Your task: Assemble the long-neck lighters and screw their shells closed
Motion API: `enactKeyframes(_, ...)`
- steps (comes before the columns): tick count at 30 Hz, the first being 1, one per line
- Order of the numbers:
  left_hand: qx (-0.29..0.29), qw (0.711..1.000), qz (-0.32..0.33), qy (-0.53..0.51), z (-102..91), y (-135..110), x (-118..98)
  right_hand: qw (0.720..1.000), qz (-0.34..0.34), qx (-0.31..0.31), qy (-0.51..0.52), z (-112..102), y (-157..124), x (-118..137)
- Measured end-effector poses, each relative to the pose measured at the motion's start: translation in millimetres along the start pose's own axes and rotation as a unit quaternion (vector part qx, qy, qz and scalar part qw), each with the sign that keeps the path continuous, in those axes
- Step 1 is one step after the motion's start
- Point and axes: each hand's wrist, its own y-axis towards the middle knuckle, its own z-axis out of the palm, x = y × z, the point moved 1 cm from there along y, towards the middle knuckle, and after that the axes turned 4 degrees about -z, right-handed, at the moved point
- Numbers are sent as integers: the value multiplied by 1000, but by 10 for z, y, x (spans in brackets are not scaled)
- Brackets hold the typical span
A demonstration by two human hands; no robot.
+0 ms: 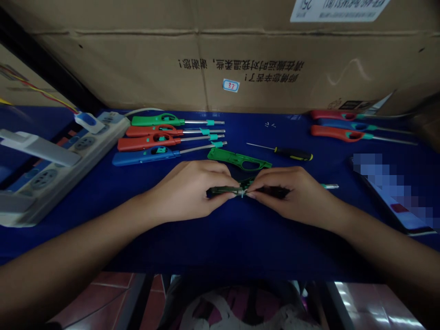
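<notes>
A dark green gas lighter [225,189] lies across the blue table, its outer casing half off, and its metal tip [332,186] shows beyond my right hand. My left hand [197,190] grips the lighter's handle end between thumb and fingers. Close by, my right hand [292,192] pinches at the lighter's middle, where a small pale part [243,192] shows between the fingertips; its exact kind is hidden. Just behind my hands lies a loose green casing half [239,158]. Farther back rests a screwdriver [294,153] with a black and yellow handle, and several tiny screws [270,124] are scattered behind it.
Several lighters [147,141] in green, red and blue lie at the left back, with three more [338,133] at the right back. A power strip [82,146] runs along the left, a phone [392,197] lies right, and a cardboard box [137,68] stands behind.
</notes>
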Motion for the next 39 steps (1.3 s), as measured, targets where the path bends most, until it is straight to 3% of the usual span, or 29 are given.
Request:
enactKeyframes(8, 1, 1000, -4, 28, -28, 34, 44, 995, 3, -78, -61, -144, 6, 80)
enactKeyframes(24, 6, 1000, -13, 13, 1, 47, 56, 992, -24, -69, -100, -121, -9, 31)
enactKeyframes(29, 5, 1000, -25, 9, 11, 47, 60, 992, -12, -55, -113, -136, -7, 29)
enactKeyframes(33, -29, 999, -19, 6, 14, 47, 44, 988, 9, -30, -149, -230, -19, -25)
enactKeyframes(36, -41, 999, 17, 3, 21, 53, 27, 985, 34, 24, -166, -293, -48, -96)
enactKeyframes(39, -2, 995, 88, 49, 37, 53, 25, 983, 46, 70, -165, -308, -74, -152)
